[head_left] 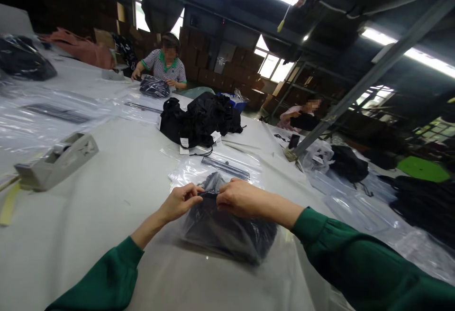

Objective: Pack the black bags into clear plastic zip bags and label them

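Observation:
In front of me on the white table lies a clear plastic bag (231, 235) with a dark, folded fabric item inside. My left hand (183, 201) pinches the bag's far edge between thumb and fingers. Close to its right, my right hand (236, 197) has its fingers curled onto the same edge, the fingertips partly hidden. Just beyond both hands lie flat clear bags (256, 166) with a dark printed strip. Behind these sits a heap of black fabric items (206, 116) with white tags and cords.
A grey tape dispenser (59, 159) stands on the table (117, 192) at left, near more clear plastic bags (46, 112). Across the table a person in a striped shirt (165, 67) handles a bagged item. A slanted metal post (369, 74) rises at right; another person sits beyond.

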The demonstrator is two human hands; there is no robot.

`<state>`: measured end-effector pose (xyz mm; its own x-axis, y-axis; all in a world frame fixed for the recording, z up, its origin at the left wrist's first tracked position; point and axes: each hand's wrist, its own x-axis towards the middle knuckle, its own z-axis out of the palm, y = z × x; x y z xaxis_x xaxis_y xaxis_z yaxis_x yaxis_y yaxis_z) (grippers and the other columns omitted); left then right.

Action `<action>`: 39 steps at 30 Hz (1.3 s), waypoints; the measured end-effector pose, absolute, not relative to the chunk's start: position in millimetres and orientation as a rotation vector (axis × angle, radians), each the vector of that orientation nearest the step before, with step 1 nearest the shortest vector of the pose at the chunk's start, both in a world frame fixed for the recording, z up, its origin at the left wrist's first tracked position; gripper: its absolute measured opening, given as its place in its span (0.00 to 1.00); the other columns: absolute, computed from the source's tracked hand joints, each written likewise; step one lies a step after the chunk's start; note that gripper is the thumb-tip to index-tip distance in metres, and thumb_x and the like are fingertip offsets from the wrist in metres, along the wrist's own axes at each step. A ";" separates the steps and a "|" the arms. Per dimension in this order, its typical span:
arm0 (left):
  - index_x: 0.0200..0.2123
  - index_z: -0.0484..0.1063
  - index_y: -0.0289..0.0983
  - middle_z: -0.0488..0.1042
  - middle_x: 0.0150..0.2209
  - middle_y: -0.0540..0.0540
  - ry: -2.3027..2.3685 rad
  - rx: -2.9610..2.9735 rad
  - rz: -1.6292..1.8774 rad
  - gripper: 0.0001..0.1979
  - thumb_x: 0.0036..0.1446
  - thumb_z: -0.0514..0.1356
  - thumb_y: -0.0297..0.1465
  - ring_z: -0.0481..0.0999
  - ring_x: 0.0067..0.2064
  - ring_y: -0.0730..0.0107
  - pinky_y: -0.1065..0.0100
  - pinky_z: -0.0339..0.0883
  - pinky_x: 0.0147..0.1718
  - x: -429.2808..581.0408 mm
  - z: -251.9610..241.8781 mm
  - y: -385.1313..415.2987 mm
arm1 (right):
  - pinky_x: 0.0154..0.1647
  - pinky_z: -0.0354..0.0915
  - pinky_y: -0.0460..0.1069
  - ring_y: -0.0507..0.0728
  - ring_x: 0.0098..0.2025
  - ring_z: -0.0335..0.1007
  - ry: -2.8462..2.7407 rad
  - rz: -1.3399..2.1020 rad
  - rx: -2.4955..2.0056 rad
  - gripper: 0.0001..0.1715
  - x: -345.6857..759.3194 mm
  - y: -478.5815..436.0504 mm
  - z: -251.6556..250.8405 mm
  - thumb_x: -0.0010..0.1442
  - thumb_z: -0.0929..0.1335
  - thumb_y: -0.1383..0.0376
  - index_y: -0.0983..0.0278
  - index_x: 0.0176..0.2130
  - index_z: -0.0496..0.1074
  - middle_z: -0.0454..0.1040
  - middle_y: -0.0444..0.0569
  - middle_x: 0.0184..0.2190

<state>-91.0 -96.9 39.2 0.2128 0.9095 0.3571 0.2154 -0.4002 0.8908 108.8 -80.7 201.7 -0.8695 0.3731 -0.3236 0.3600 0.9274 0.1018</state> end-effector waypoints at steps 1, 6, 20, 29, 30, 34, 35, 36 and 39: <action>0.26 0.63 0.38 0.79 0.43 0.42 1.047 1.773 1.220 0.12 0.57 0.60 0.37 0.76 0.35 0.70 0.70 0.66 0.32 -91.2 38.9 -95.5 | 0.32 0.56 0.49 0.55 0.31 0.70 2.707 0.097 0.548 0.10 104.0 -78.4 199.0 0.63 0.66 0.64 0.65 0.35 0.77 0.78 0.51 0.32; 0.28 0.63 0.38 0.79 0.40 0.46 1.042 1.826 1.174 0.11 0.59 0.58 0.37 0.73 0.32 0.73 0.71 0.65 0.31 -94.8 41.0 -92.0 | 0.30 0.58 0.50 0.60 0.30 0.74 2.566 0.299 0.648 0.15 87.1 -71.5 184.8 0.63 0.64 0.64 0.68 0.33 0.77 0.79 0.55 0.30; 0.29 0.71 0.39 0.69 0.30 0.51 1.069 2.114 0.998 0.08 0.49 0.67 0.34 0.70 0.33 0.66 0.69 0.56 0.30 -79.7 55.7 -72.7 | 0.32 0.59 0.48 0.56 0.31 0.72 2.736 0.128 0.595 0.07 100.8 -60.7 175.3 0.63 0.67 0.66 0.67 0.36 0.74 0.77 0.52 0.30; 0.29 0.73 0.38 0.69 0.29 0.51 1.006 2.094 0.986 0.09 0.51 0.67 0.36 0.69 0.33 0.68 0.71 0.57 0.31 -84.9 50.3 -63.1 | 0.25 0.54 0.44 0.49 0.22 0.62 2.701 -0.367 0.970 0.12 114.4 -20.1 177.1 0.59 0.72 0.58 0.65 0.34 0.76 0.72 0.41 0.22; 0.30 0.75 0.38 0.69 0.29 0.51 1.015 2.079 0.994 0.09 0.51 0.66 0.37 0.69 0.33 0.68 0.71 0.58 0.31 -86.4 48.6 -62.0 | 0.26 0.55 0.44 0.50 0.23 0.63 2.705 -0.371 1.006 0.15 118.4 -21.2 176.6 0.63 0.69 0.57 0.66 0.33 0.77 0.73 0.42 0.23; 0.38 0.78 0.41 0.68 0.29 0.51 1.028 2.035 1.009 0.10 0.53 0.66 0.38 0.70 0.32 0.71 0.72 0.61 0.31 -91.8 36.6 -59.8 | 0.43 0.63 0.51 0.56 0.38 0.73 2.909 -0.164 1.149 0.22 139.2 -50.4 164.8 0.71 0.57 0.57 0.66 0.44 0.74 0.78 0.54 0.39; 0.39 0.78 0.41 0.68 0.29 0.52 1.029 2.030 1.009 0.11 0.52 0.67 0.38 0.70 0.32 0.71 0.72 0.62 0.31 -92.8 32.9 -59.5 | 0.50 0.62 0.54 0.59 0.46 0.72 2.955 -0.124 1.146 0.22 144.5 -60.7 157.8 0.71 0.56 0.58 0.66 0.50 0.72 0.77 0.56 0.46; 0.40 0.78 0.41 0.68 0.29 0.52 1.035 2.023 1.011 0.11 0.52 0.67 0.38 0.71 0.32 0.72 0.72 0.63 0.32 -93.6 29.4 -59.2 | 0.55 0.60 0.57 0.60 0.52 0.69 2.978 -0.099 1.140 0.22 149.3 -70.4 149.1 0.71 0.56 0.58 0.65 0.55 0.68 0.74 0.58 0.52; 0.43 0.75 0.38 0.73 0.35 0.49 1.108 1.964 1.052 0.13 0.58 0.63 0.38 0.73 0.35 0.70 0.67 0.69 0.36 -96.3 22.8 -58.9 | 0.59 0.58 0.62 0.64 0.61 0.62 2.940 -0.027 1.222 0.27 158.4 -90.6 119.0 0.69 0.58 0.57 0.65 0.63 0.59 0.66 0.60 0.60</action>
<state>-96.3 -58.9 22.8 0.3235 0.8874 0.3285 0.3737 -0.4387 0.8172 158.4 -90.6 119.0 -0.7047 0.7088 0.0324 0.7080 0.7054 -0.0320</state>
